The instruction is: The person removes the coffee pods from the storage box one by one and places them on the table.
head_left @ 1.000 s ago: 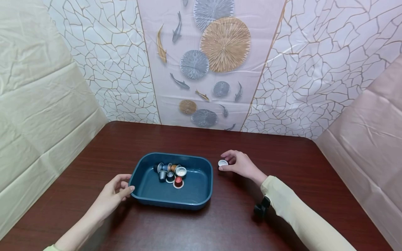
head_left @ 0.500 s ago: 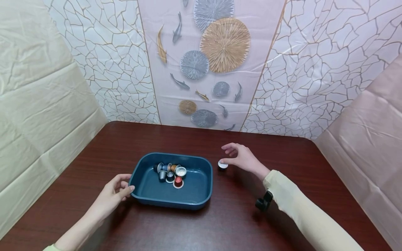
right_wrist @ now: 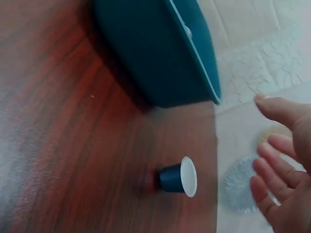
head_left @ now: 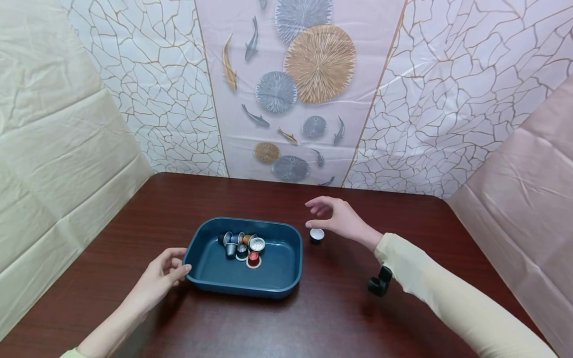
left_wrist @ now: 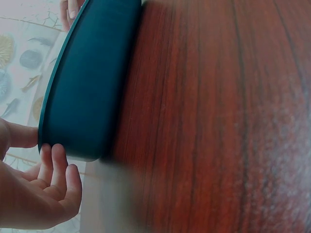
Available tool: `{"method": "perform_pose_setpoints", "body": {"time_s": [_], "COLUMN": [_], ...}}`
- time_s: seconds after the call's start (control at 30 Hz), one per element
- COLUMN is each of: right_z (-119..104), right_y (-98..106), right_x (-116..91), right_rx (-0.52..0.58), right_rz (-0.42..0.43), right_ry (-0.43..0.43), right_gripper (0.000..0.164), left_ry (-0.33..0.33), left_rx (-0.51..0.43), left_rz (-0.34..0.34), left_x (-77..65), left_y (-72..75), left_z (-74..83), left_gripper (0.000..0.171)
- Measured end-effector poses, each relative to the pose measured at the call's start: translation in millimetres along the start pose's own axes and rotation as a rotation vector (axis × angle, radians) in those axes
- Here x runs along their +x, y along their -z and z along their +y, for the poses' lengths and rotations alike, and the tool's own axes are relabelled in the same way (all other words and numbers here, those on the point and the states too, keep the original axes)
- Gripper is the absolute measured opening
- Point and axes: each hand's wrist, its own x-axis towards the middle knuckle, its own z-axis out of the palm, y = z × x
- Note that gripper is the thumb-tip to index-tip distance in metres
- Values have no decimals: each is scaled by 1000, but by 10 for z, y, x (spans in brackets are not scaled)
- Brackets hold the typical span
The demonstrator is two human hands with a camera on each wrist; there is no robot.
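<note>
My left hand [head_left: 157,277] pinches the left rim of a dark blue rectangular tray [head_left: 275,266], thumb on one side and fingers curled against the outer wall. In the left wrist view that hand [left_wrist: 36,187] grips the tray's corner. Just right of the tray, a coffee capsule [head_left: 317,235] stands upright on its narrow end; the right wrist view shows its dark blue body [right_wrist: 170,179] and pale lid. My right hand [head_left: 340,217] hovers over and behind the capsule, fingers spread apart and holding nothing. Several coffee capsules [head_left: 242,251] lie grouped inside the tray, including a red one [head_left: 253,258].
The brown wooden table [head_left: 313,323] carries the tray and the lone capsule. A patterned cloth [head_left: 277,139] hangs behind its far edge, with plain cloth [head_left: 53,189] on the left side. A black wrist device [head_left: 379,282] hangs below the right sleeve.
The right hand's fingers have come off the lone capsule, and the hand has risen and shifted back. The capsule stays beside the tray. The left hand keeps its grip on the rim.
</note>
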Motion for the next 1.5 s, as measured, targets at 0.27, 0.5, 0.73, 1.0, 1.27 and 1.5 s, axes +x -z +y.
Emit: {"method": "perform_pose_setpoints", "body": {"time_s": [0.27,0.5,0.73,1.0,1.27,1.5], "right_z": [-110,-265,-488,-720,-957,-1148], "right_y": [-30,12,23,-122,-308,-414], "right_x": [30,93,196,319,490,715], "right_rx": [27,-3,-29,-79,-173,-224], "right_rz": [-97,-184,-303,-419,-573,-772], "right_ry": [44,96,152,269,344,405], "right_gripper": [46,47,46,46,44,40], "left_ry": [1,2,0,0,5,17], "left_rx": [-6,-12,-1,-2,-2,-5], "left_rz": [2,-2,-1,-2,-10,-13], "left_x": [-20,-3,13,6,1,10], "left_y": [-12,-16,-12,-4,5,9], "left_z": [1,-8,-9,-15,-13,-6], "left_gripper": [48,49,48,48,48,49]}}
